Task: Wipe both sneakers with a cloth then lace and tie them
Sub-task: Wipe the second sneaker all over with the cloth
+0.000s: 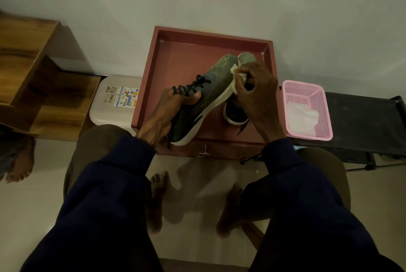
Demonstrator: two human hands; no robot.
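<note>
The left hand [163,111] has its fingers curled round the sneaker [211,93]; the right hand [258,91] pinches the cloth [236,84] against it

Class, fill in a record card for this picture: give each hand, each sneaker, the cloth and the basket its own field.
Left hand: grips the held sneaker by its laced middle
Right hand: presses a white cloth to its side near the toe
Second sneaker: lies in the red tray, partly behind the right hand
Pink basket: right of the tray, a second cloth inside
</note>
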